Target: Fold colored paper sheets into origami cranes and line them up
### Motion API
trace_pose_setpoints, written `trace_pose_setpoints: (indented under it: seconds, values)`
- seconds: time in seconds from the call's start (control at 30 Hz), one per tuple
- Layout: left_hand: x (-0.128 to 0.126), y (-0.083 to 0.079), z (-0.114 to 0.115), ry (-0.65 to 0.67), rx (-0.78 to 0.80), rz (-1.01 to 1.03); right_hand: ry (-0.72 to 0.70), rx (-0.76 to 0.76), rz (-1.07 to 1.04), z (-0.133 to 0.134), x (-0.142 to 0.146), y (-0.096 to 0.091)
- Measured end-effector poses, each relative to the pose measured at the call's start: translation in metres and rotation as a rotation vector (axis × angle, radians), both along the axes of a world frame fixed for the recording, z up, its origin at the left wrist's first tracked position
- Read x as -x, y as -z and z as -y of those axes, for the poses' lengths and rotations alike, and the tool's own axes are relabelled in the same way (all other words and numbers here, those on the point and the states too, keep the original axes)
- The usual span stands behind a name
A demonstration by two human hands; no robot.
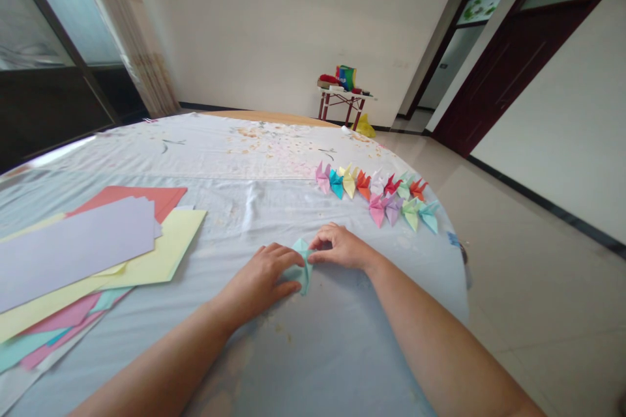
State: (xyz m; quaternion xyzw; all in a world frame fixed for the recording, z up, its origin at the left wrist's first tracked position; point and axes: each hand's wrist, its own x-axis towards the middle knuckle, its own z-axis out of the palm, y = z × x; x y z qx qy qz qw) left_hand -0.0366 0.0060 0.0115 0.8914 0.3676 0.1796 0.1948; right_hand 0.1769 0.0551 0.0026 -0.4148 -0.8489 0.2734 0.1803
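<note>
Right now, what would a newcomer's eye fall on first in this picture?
Probably the colourful folded paper birds, bunched on the right of the table. Next come the left hand and right hand touching a mint-green paper near the centre, and coloured sheets piled at left.

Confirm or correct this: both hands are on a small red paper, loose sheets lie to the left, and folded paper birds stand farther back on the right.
The colour is wrong: the head view shows the left hand and right hand on a small pale green paper, not red. Loose sheets do lie to the left, with folded paper birds farther back on the right.
</note>
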Motion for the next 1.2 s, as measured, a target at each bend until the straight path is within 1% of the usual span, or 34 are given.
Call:
trace_pose_setpoints:
  seconds: [0.2, 0.37, 0.77, 0.97, 1.2]
  values:
    - [-0.0013, -0.0049, 0.0051, 0.079, -0.100, -0.120, 0.015, -0.018, 0.028, 0.0005, 0.0019, 0.0009]
    - [-0.0008, -0.0069, 0.0063, 0.120, -0.111, -0.189, 0.023, -0.020, 0.018, 0.0003, 0.0025, 0.0021]
    - [0.0024, -0.0082, 0.0051, 0.166, -0.128, -0.196, 0.063, -0.012, 0.027, 0.0016, 0.0052, 0.0007]
    - [0.0030, -0.0080, 0.0054, 0.174, -0.139, -0.173, 0.077, -0.009, 0.027, 0.0014, 0.0059, 0.0014]
    - [0.0013, -0.0087, 0.0067, 0.169, -0.146, -0.207, 0.091, -0.013, 0.041, 0.0017, 0.0074, 0.0009]
